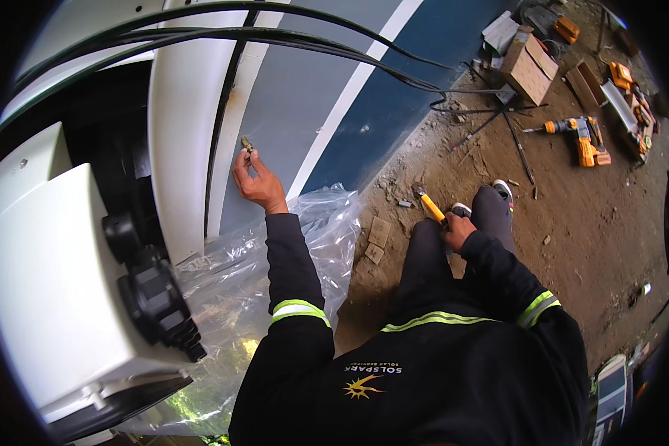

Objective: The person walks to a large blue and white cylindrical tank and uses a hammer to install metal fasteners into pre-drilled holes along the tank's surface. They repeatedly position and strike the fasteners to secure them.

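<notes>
Seen from the head camera, a person in a black jacket [453, 357] with reflective bands crouches, knees bent, over brown bare ground [572, 260] beside a wall [312, 82] painted in grey, white and dark blue. The left hand [262, 184] reaches out to the wall, its grip pinching a small brass-coloured fitting [247, 144] between thumb and fingers, the piece raised above the fingertips in front of the grey band; whether it touches the paint cannot be told. The right hand [459, 232], low near the knees, has its grip wrapped around the dark end of a yellow-handled tool [432, 208], whose head points up and left over the dirt. At left stand a white casing [59, 253] and a ribbed black fitting [160, 297], with a clear plastic sheet [230, 297] spread between them and the person's left sleeve. Black cables [201, 33] arc across the top of the scene, in front of the wall. Two flat square pieces [379, 232] lie on the soil near the sheet's edge. To the upper right, an orange-and-black power drill [587, 141] lies on its side, bit toward the wall, near a brown cardboard box [529, 68] and a long tray [624, 111] holding assorted gear, while thin dark rods [519, 149] rest between drill and wall.
</notes>
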Available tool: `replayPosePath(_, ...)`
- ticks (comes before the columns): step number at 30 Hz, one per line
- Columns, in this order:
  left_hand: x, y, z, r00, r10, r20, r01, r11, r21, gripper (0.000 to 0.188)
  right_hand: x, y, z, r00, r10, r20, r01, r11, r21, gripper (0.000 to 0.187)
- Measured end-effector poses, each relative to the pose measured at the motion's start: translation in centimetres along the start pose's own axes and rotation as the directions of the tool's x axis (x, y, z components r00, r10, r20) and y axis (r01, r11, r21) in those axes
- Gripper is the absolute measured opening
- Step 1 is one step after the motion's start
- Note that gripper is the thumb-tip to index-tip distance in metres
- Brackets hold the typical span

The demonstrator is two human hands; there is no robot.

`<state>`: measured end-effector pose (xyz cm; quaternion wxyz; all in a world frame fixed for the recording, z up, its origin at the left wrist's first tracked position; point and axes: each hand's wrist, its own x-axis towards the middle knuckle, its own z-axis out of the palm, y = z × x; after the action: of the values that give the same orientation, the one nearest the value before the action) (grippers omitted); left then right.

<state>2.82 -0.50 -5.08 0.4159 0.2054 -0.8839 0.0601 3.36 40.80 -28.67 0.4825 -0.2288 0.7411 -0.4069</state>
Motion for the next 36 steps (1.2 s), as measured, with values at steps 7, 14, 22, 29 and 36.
replayPosePath(7, -1.4, -4.2, 6.5, 0.882, 0.081, -0.464, -0.134, 0.988, -0.082, 0.030, 10.0, 2.0, -1.7, 0.989, -0.145, 0.031, 0.146, 0.989, -0.015, 0.047)
replayPosePath(14, 0.1, -6.4, 9.2, 0.763, 0.128, -0.634, -0.257, 0.960, -0.115, 0.040, 18.6, 3.2, -2.2, 0.967, -0.249, 0.062, 0.251, 0.967, -0.034, 0.043)
replayPosePath(22, 0.4, -6.4, 9.3, 0.638, 0.314, -0.703, -0.357, 0.930, 0.092, 0.035, 21.8, 0.0, -3.0, 0.841, -0.541, -0.015, 0.540, 0.841, -0.030, 0.022)
replayPosePath(29, 1.4, -6.0, 9.3, 0.580, 0.316, -0.751, -0.363, 0.926, 0.109, 0.024, 19.9, -12.9, -2.5, 0.204, -0.956, -0.209, 0.925, 0.258, -0.280, 0.049)
replayPosePath(36, 1.2, -6.6, 9.2, 0.530, 0.364, -0.766, -0.400, 0.904, 0.153, 0.027, 22.5, -20.2, -1.3, 0.020, -0.959, -0.282, 0.942, 0.113, -0.315, 0.049)
